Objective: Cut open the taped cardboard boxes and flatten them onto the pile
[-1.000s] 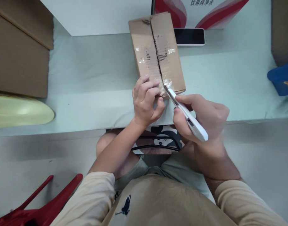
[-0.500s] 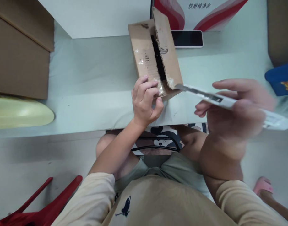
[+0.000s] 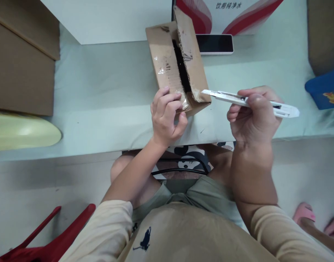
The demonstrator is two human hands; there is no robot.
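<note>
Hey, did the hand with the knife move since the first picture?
Yes, the right hand has moved to the right, judged against the black-screened device.

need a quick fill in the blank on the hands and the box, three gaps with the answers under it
The right hand holds a cutter with a ____ body.
The left hand rests on a box made of ____.
The raised flap is on the person's ____ side of the opening.
Missing words: white; cardboard; right.
</note>
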